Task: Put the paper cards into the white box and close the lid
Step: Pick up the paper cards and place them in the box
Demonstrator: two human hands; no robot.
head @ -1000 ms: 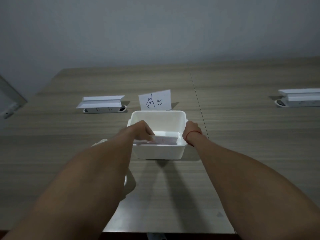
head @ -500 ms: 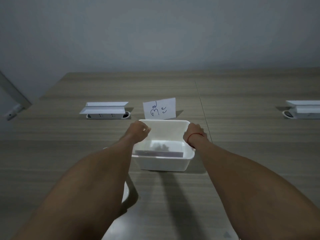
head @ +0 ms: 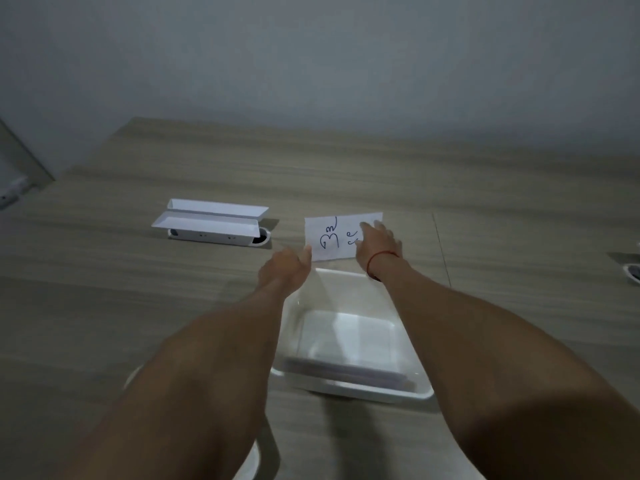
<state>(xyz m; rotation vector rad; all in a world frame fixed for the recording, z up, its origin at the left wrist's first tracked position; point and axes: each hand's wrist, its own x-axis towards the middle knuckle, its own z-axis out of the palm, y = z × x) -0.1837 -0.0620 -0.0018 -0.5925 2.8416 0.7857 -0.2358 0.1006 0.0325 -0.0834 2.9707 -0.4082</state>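
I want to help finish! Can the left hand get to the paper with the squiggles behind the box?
Probably yes. The left hand is right at the paper card's near corner, beyond the white box, with nothing between them.

Both forearms are bare from the near edge of the view to the hands, with no sleeves showing. The right hand [head: 375, 244] has a thin red cord bracelet [head: 379, 258] looped round its wrist, a single narrow strand sitting just below the base of the hand. The left hand [head: 285, 268] and its wrist carry nothing: no ring, watch or band is visible on either.
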